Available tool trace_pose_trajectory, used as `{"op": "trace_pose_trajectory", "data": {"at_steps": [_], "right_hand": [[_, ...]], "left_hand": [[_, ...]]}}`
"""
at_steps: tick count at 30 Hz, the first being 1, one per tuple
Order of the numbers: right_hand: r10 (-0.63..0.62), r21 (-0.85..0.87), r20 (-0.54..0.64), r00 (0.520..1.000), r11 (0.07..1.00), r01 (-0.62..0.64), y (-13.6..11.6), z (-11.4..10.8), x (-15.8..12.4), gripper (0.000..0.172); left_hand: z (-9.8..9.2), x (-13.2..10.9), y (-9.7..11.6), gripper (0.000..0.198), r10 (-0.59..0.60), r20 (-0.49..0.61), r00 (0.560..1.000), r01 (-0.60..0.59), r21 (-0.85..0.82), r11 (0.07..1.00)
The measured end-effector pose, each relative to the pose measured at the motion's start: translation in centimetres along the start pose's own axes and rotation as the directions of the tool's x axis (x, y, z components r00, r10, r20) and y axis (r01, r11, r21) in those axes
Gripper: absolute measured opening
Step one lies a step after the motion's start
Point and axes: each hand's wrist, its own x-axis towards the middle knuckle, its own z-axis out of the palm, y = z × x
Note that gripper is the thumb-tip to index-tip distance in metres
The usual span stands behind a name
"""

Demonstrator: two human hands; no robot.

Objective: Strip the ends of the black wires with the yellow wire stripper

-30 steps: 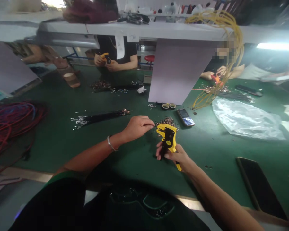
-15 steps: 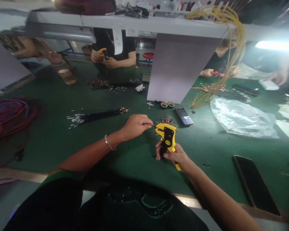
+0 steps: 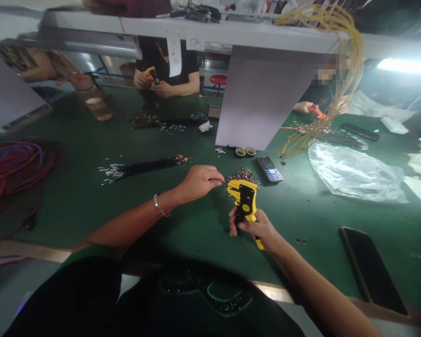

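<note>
Right hand (image 3: 257,229) grips a wire stripper (image 3: 244,202), left hand (image 3: 199,183) beside it.

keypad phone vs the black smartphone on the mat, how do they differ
The keypad phone is much smaller than the smartphone. It has blue keys; the smartphone is a plain black slab. The keypad phone lies beside the wire scraps; the smartphone lies near the mat's front edge. Both lie flat on the green mat.

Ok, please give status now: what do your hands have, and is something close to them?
Right hand gripping yellow wire stripper. Left hand beside wire-end pile. Keypad phone just past the pile.
</note>
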Motion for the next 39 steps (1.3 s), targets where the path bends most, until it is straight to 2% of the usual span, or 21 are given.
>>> {"op": "trace_pose_trajectory", "data": {"at_steps": [13,39], "right_hand": [[0.031,0.013,0.020,0.999,0.999,-0.031,0.1,0.1,-0.2,0.024],[0.036,0.024,-0.110,0.993,0.999,-0.034,1.1,0.9,-0.1,0.016]], "left_hand": [[-0.1,0.1,0.0,0.016,-0.007,0.019,1.000,0.008,-0.028,1.000],[0.0,0.5,-0.6,0.012,-0.055,0.087,0.995,0.065,-0.117,0.991]]}}
